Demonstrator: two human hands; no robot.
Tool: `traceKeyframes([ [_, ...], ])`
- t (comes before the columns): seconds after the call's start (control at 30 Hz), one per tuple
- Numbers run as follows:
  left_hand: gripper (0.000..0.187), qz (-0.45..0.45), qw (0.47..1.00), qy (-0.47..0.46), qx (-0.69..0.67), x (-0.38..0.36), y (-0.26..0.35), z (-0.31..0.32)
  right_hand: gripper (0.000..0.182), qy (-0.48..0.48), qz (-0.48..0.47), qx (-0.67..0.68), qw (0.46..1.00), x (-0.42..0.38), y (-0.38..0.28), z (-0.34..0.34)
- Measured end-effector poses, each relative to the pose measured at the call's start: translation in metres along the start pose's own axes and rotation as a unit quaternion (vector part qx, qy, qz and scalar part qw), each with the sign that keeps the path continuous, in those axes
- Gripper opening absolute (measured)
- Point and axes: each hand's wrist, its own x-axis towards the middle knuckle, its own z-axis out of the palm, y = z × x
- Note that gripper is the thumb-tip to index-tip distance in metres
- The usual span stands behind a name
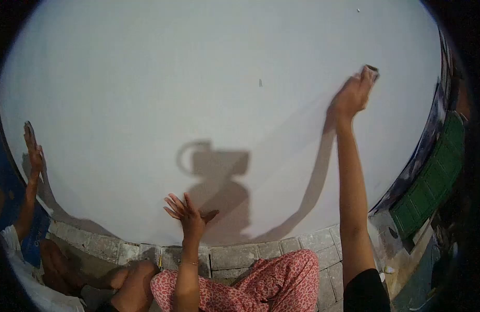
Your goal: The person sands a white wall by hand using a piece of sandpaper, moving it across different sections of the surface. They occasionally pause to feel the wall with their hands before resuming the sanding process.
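A large white wall (146, 83) fills most of the view. My right hand (352, 96) is raised against its upper right part, fingers closed round a small dark-edged block (372, 72) that looks like a sanding block. Low at the centre, my left hand (187, 213) has its fingers spread, with nothing in it, over or against the wall; whether it touches cannot be told. A small grey mark (260, 82) shows on the wall between the hands and above them.
At the left, another person's hand (36, 158) holds a dark flat object (28, 127) against the wall. That person's bent legs (130, 286) are beside my patterned trousers (286, 278). Paving blocks (234, 257) run along the wall's foot. A green slatted panel (432, 177) stands right.
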Motion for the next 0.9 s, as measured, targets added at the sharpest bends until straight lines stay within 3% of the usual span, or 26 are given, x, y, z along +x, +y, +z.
traceKeyframes([
  [0.1,0.128,0.002,1.000,-0.009,-0.010,-0.001,-0.002,-0.002,0.048,-0.133,-0.153,-0.011,0.979,-0.066,-0.055,0.005],
  [0.17,0.128,0.012,1.000,-0.003,-0.007,0.001,-0.001,-0.003,0.053,-0.281,-0.323,-0.038,0.903,-0.113,-0.082,-0.006],
  [0.23,0.127,0.024,1.000,0.002,-0.005,0.001,0.001,-0.004,0.052,-0.400,-0.469,0.005,0.788,-0.162,-0.087,-0.010],
  [0.27,0.128,0.016,1.000,-0.001,0.000,0.001,0.002,-0.003,0.052,-0.400,-0.466,0.005,0.789,-0.164,-0.086,-0.016],
  [0.33,0.129,0.007,1.000,-0.004,0.010,0.001,0.000,-0.003,0.047,-0.484,-0.478,0.099,0.727,-0.162,-0.081,-0.025],
  [0.4,0.131,0.001,1.000,-0.010,0.001,-0.001,-0.001,-0.001,0.050,-0.407,-0.394,0.021,0.824,-0.139,-0.072,-0.026],
  [0.47,0.132,-0.002,1.000,-0.008,0.012,0.001,-0.001,-0.002,0.050,-0.257,-0.307,-0.034,0.916,-0.111,-0.050,-0.024],
  [0.5,0.133,0.001,1.000,-0.005,0.019,0.002,0.001,-0.002,0.049,-0.216,-0.213,-0.062,0.951,-0.099,-0.042,-0.025],
  [0.53,0.133,-0.001,1.000,-0.004,0.015,0.001,0.001,-0.001,0.049,-0.172,-0.127,-0.050,0.976,-0.089,-0.039,-0.027],
  [0.63,0.131,-0.005,1.000,-0.025,0.007,0.000,-0.001,0.000,0.050,-0.075,-0.024,-0.020,0.997,-0.092,-0.043,-0.022],
  [0.7,0.129,0.009,1.000,0.005,0.006,0.001,-0.002,0.001,0.051,-0.122,-0.062,-0.025,0.990,-0.116,-0.058,-0.017],
  [0.77,0.128,0.011,1.000,0.004,-0.001,-0.001,-0.006,0.004,0.056,-0.238,-0.178,-0.041,0.954,-0.149,-0.073,-0.017],
  [0.8,0.127,0.014,1.000,0.006,-0.010,-0.001,-0.007,0.005,0.061,-0.305,-0.227,-0.026,0.925,-0.172,-0.076,-0.018],
  [0.83,0.127,0.013,1.000,0.006,-0.010,-0.001,-0.006,0.003,0.061,-0.439,-0.257,0.024,0.861,-0.187,-0.082,-0.029],
  [0.87,0.127,0.004,1.000,-0.002,-0.010,0.000,-0.003,0.000,0.057,-0.423,-0.397,-0.001,0.814,-0.215,-0.078,-0.028],
  [0.9,0.127,-0.005,1.000,-0.009,-0.011,0.000,-0.001,-0.003,0.052,-0.477,-0.425,0.055,0.767,-0.224,-0.082,-0.037],
])
